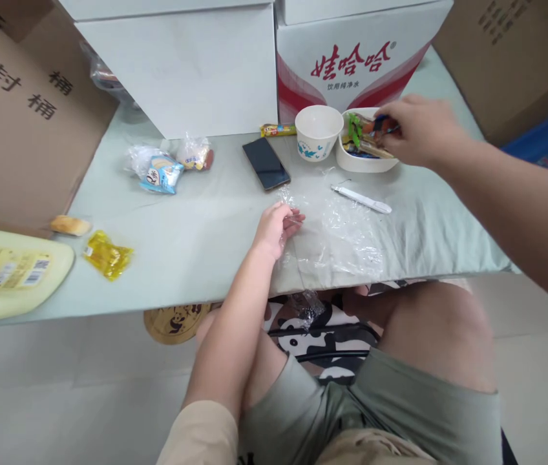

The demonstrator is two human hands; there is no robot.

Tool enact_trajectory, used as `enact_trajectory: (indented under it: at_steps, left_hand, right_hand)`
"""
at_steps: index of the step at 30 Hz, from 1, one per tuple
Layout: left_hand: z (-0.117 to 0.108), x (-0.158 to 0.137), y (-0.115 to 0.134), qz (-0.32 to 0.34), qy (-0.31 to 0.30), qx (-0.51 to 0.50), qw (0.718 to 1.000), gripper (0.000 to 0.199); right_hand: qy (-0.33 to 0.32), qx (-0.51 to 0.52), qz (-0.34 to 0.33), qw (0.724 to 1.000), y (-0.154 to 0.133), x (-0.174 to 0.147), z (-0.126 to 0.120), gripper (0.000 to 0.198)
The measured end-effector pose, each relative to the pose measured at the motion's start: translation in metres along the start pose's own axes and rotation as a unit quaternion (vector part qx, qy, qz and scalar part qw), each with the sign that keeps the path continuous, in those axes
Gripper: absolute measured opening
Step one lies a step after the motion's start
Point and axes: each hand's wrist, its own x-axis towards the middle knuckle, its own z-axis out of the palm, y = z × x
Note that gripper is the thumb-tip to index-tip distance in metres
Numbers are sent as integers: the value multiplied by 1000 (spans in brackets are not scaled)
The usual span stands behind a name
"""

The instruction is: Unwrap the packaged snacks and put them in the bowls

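My right hand (pixel 419 129) is over the right side of a white tub (pixel 368 165), its fingers pinched on a dark-wrapped snack (pixel 386 124). Several other small snacks in green, brown and gold wrappers (pixel 361 132) lie in the tub. On the table, my left hand (pixel 276 231) is half curled with the edge of a clear plastic bag (pixel 337 232) between thumb and fingers. The rest of the bag spreads crumpled to the right. A white utility knife (pixel 361 199) lies just beyond it. A black phone (pixel 266 164) rests behind my left hand.
A white paper bowl (pixel 317 135) touches the tub, beside a yellow snack packet (pixel 278 130). Wrapped snacks (pixel 161 173), a small bread roll (pixel 70 225) and a yellow wrapper (pixel 108 254) lie left. White boxes (pixel 216 71) stand behind; a pale yellow jug (pixel 12 274) is at left.
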Motion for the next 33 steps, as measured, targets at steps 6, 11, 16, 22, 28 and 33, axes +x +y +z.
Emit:
enact_trajectory:
  at_steps: [6, 11, 16, 22, 28, 33]
  left_hand:
    - [-4, -2, 1, 7, -10, 9, 1000, 8]
    - [-7, -7, 4, 14, -17, -7, 1000, 12]
    - [-6, -11, 7, 18, -33, -10, 999, 10]
    - [-5, -11, 8, 16, -28, 6, 999, 11]
    - [-6, -13, 8, 17, -24, 14, 999, 11]
    - [-8, -13, 8, 17, -22, 19, 999, 10]
  right_hand:
    - [-119, 18, 44, 992, -5, 21, 25, 37]
    - [-61, 71, 101, 990, -20, -16, 7, 69]
    - [-75, 4, 109, 991, -5, -29, 9, 56]
    - [-79, -35, 75, 993, 2, -22, 10, 38]
    - [-38, -52, 44, 997, -29, 1, 0, 36]
    - [-75, -59, 125, 988, -44, 20, 9, 49]
